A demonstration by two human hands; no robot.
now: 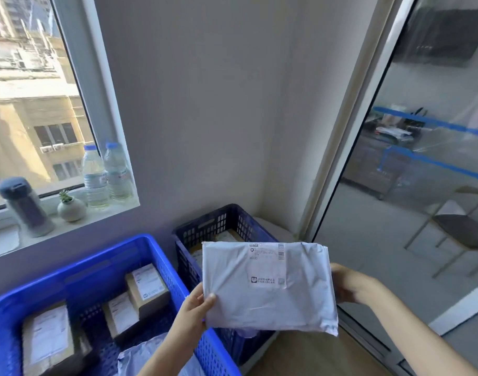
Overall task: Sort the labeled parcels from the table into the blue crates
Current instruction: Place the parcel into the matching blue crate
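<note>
A flat pale grey plastic mailer parcel with a white label is held in the air above the dark navy plastic crate. The left hand pinches its lower left edge, thumb in front; the right hand grips its right edge, fingertips hidden behind it.

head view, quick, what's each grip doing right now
Left grip: holds the white parcel by its left edge, thumb on top.
Right grip: holds the same parcel's right edge.
</note>
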